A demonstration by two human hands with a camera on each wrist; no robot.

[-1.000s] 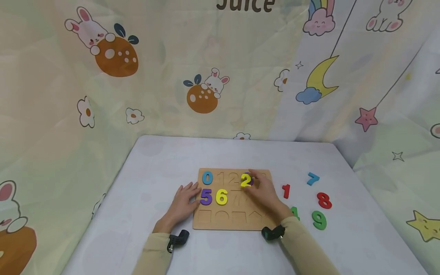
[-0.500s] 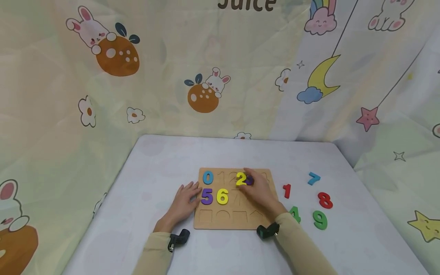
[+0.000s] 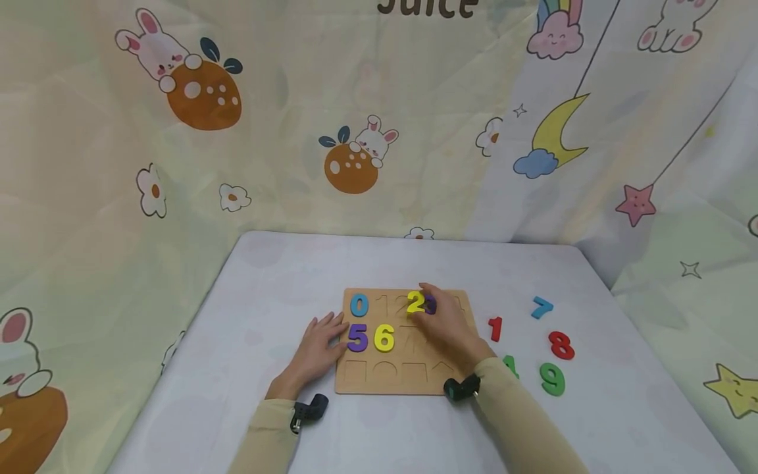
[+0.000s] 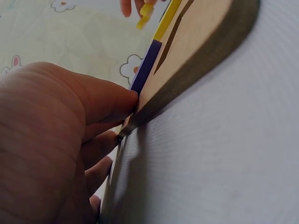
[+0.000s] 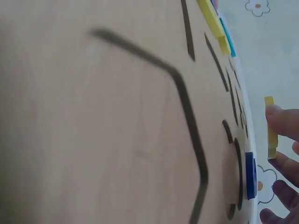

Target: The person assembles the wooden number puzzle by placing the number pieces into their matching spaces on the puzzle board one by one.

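Observation:
My right hand [image 3: 447,322] pinches a yellow number 2 [image 3: 416,302] between thumb and fingers, over the top row of the wooden number board [image 3: 397,380]. The right wrist view shows this yellow 2 [image 5: 271,130] held apart from the board's face. Just right of it, a purple number 3 [image 3: 430,305] sits on the board, partly covered by the fingers. My left hand [image 3: 316,345] rests at the board's left edge, fingers spread, its thumb [image 4: 114,99] against the edge by the purple number 5 [image 3: 358,338]. A blue 0 [image 3: 359,305] and yellow 6 [image 3: 383,338] lie on the board.
Right of the board lie a red 1 [image 3: 495,328], blue 7 [image 3: 541,307], red 8 [image 3: 561,345] and green 9 [image 3: 552,379]. A green 4 [image 3: 510,364] is partly hidden by the right sleeve. Patterned cloth [image 3: 284,158] hangs behind the white table [image 3: 284,263].
My right hand has carried the yellow 2 a little left, from in front of the purple 3 toward the 2-shaped outline. The left hand has stayed at the board's edge.

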